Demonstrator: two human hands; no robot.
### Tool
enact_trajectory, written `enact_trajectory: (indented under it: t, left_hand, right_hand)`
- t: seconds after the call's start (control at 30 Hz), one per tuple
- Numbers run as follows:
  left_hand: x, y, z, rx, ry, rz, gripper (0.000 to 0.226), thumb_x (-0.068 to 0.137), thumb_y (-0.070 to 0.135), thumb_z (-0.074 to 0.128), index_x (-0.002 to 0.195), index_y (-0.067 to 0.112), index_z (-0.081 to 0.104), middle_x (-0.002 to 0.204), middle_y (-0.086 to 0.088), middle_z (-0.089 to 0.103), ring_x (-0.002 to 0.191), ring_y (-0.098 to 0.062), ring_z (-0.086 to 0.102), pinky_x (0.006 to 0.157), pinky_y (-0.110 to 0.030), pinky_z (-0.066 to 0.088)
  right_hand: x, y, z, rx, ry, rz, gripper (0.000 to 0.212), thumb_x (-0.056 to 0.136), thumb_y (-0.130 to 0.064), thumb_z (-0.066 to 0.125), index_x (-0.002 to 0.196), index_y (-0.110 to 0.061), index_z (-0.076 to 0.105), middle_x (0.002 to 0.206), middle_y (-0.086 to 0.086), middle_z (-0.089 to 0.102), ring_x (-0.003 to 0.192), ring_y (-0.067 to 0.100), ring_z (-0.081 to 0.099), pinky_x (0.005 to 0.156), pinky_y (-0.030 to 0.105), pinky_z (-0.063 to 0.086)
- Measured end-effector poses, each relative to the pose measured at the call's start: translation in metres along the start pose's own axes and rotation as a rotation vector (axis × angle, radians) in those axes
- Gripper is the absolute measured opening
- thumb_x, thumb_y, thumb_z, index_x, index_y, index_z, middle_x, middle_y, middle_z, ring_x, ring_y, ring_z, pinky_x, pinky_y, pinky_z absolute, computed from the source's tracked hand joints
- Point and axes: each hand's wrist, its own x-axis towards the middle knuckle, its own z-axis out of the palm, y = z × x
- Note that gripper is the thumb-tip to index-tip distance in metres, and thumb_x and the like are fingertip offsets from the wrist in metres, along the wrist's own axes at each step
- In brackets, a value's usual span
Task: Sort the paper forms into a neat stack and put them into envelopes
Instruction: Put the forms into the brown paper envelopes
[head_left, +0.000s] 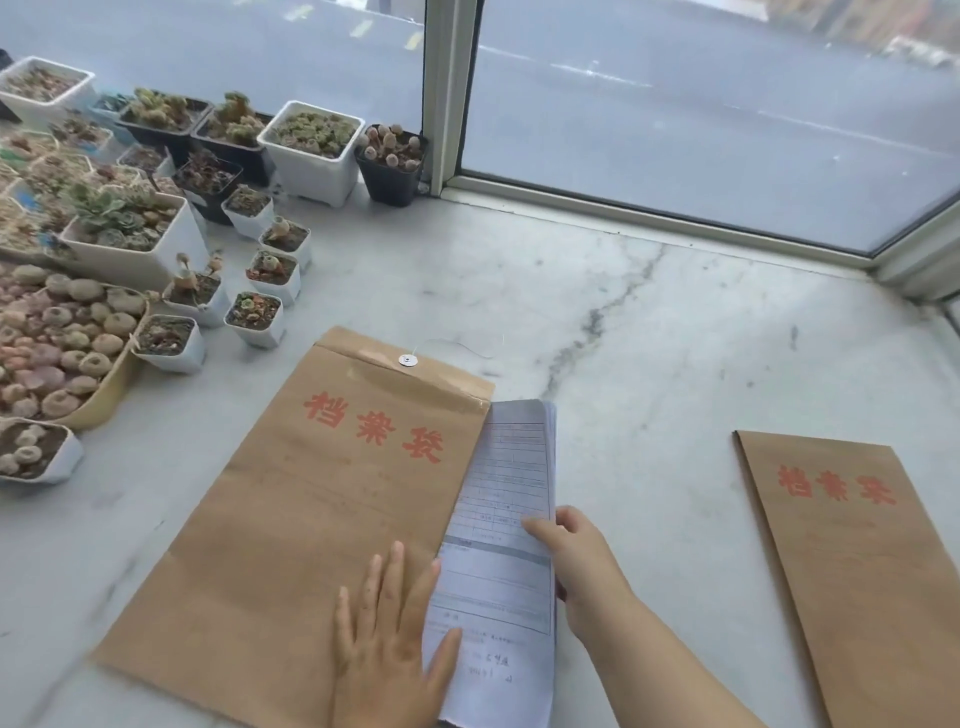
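A large brown kraft envelope (311, 499) with red characters and a string-button flap lies flat on the marble sill. A stack of printed paper forms (498, 587) lies along its right edge, overlapping it slightly. My left hand (387, 639) rests flat, fingers spread, on the envelope's lower part, with the thumb on the forms. My right hand (576, 561) grips the right edge of the forms, thumb on top. A second brown envelope (857, 561) with red characters lies apart at the right.
Many small pots of succulents (260, 291) crowd the left side of the marble sill (649, 338), the nearest just beyond the envelope's top left corner. A window frame (623, 213) and glass run along the back and right.
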Motion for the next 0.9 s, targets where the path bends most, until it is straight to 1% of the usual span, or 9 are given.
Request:
enact_trajectory:
  t: [0.07,0.17,0.27,0.37,0.5,0.6,0.7,0.8,0.9]
  left_hand:
    - [0.001,-0.002,-0.001,-0.097,0.051,0.009,0.056,0.095,0.057,0.020,0.139,0.025,0.036,0.151,0.000,0.033,0.146,-0.005,0.010,0.117,-0.036,0.010]
    - [0.005,-0.003,-0.002,-0.137,0.085,-0.004,0.046,0.098,0.042,0.028,0.133,0.016,0.042,0.143,-0.006,0.047,0.144,0.001,0.011,0.116,-0.031,0.012]
    - [0.009,-0.007,-0.003,-0.085,0.074,0.028,0.044,0.101,0.036,0.021,0.131,0.013,0.045,0.142,-0.004,0.045,0.144,-0.001,0.011,0.115,-0.030,0.011]
    - [0.013,-0.011,-0.007,-0.018,0.065,0.101,0.051,0.103,0.039,0.009,0.127,0.012,0.045,0.138,-0.011,0.048,0.141,-0.010,0.024,0.115,-0.027,0.010]
    - [0.014,-0.013,-0.015,0.113,0.089,0.182,0.049,0.104,0.037,0.010,0.123,0.009,0.046,0.121,-0.018,0.064,0.115,-0.024,0.052,0.113,-0.024,0.013]
    - [0.019,-0.009,-0.020,0.172,0.165,0.271,0.045,0.104,0.029,0.016,0.115,0.005,0.053,0.108,-0.017,0.070,0.103,-0.025,0.064,0.106,-0.025,0.028]
    - [0.020,-0.002,-0.036,0.167,0.135,0.256,0.034,0.087,0.009,0.034,0.103,0.005,0.064,0.090,-0.009,0.074,0.085,-0.019,0.069,0.092,-0.022,0.039]
    - [0.012,-0.013,-0.047,0.157,-0.040,0.224,0.046,0.071,0.012,0.036,0.112,0.021,0.054,0.092,0.005,0.070,0.075,-0.011,0.066,0.070,-0.023,0.047]
    - [0.004,-0.006,-0.063,0.194,-0.109,0.263,0.046,0.075,0.010,0.033,0.115,0.024,0.051,0.106,0.010,0.058,0.079,-0.012,0.069,0.083,-0.020,0.043]
  right_hand:
    - [-0.007,0.008,-0.002,0.092,-0.076,0.038,0.004,0.092,-0.016,0.060,0.095,-0.013,0.062,0.093,0.002,0.072,0.077,0.019,0.069,0.055,0.025,0.050]
    - [-0.010,0.023,-0.003,0.325,-0.136,0.185,0.018,0.095,-0.014,0.058,0.111,-0.008,0.065,0.099,0.011,0.075,0.092,0.030,0.071,0.077,0.041,0.057]
    - [-0.020,0.027,0.002,0.403,-0.164,0.239,0.014,0.094,-0.011,0.058,0.105,-0.005,0.065,0.093,0.016,0.075,0.083,0.032,0.072,0.070,0.042,0.057]
    - [-0.022,0.030,0.007,0.334,-0.161,0.215,0.013,0.096,-0.006,0.054,0.102,-0.007,0.066,0.091,0.015,0.075,0.078,0.029,0.072,0.061,0.037,0.057]
    - [-0.014,0.034,0.010,0.082,-0.063,0.024,0.014,0.093,-0.011,0.056,0.098,-0.016,0.068,0.090,0.000,0.074,0.086,0.021,0.070,0.081,0.037,0.057]
    - [-0.008,0.032,-0.002,-0.049,-0.065,-0.090,0.014,0.093,-0.014,0.056,0.098,-0.021,0.067,0.088,-0.008,0.070,0.085,0.013,0.067,0.078,0.028,0.055]
    - [0.003,0.031,-0.041,-0.094,-0.076,-0.129,0.016,0.092,-0.014,0.057,0.101,-0.016,0.070,0.089,-0.004,0.073,0.086,0.018,0.070,0.082,0.035,0.056]
    - [0.012,0.030,-0.109,-0.134,-0.025,-0.170,0.014,0.092,-0.011,0.058,0.096,-0.014,0.071,0.084,-0.001,0.074,0.082,0.021,0.070,0.079,0.036,0.056]
    - [0.015,0.028,-0.187,-0.142,0.045,-0.205,0.010,0.091,-0.010,0.061,0.092,-0.009,0.072,0.081,0.005,0.074,0.080,0.026,0.070,0.077,0.039,0.055]
